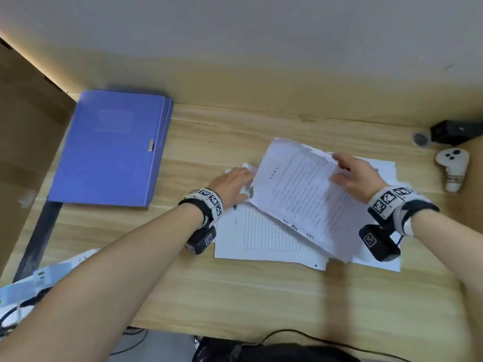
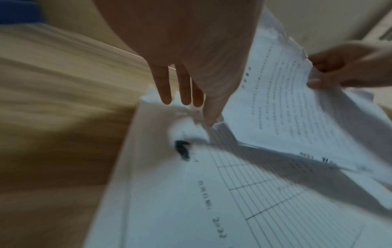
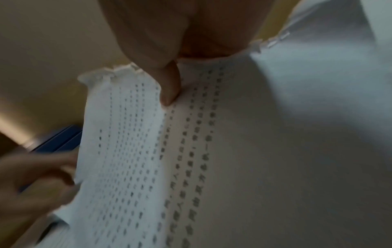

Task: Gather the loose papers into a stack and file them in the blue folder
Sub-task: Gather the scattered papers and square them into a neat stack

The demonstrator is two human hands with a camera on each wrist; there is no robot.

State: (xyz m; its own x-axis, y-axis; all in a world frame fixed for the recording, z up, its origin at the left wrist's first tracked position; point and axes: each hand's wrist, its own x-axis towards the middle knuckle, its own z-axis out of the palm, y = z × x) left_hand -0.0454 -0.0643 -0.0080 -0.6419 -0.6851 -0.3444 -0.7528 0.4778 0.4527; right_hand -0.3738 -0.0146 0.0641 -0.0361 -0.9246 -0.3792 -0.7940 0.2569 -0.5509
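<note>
The blue folder (image 1: pixel 112 147) lies closed at the desk's far left. Loose white papers overlap at centre right. A bundle of printed sheets (image 1: pixel 300 194) lies askew on top, raised at its right edge. My right hand (image 1: pixel 337 168) pinches that edge, thumb (image 3: pixel 169 90) on the text and fingers underneath. A ruled form (image 1: pixel 261 236) lies flat below it. My left hand (image 1: pixel 248 178) has straight fingers (image 2: pixel 165 90) touching the crumpled corner of the lower sheets (image 2: pixel 186 127), beside the bundle's left edge. Another sheet (image 1: pixel 379 168) sticks out beyond my right hand.
A white controller (image 1: pixel 452 171), a black box (image 1: pixel 454 131) and a round grey cap (image 1: pixel 420 139) sit at the far right. Cardboard (image 1: pixel 26 113) stands left of the folder. Booklets and cables (image 1: pixel 39 280) lie at the lower left. A dark bag (image 1: pixel 261 351) is below the front edge.
</note>
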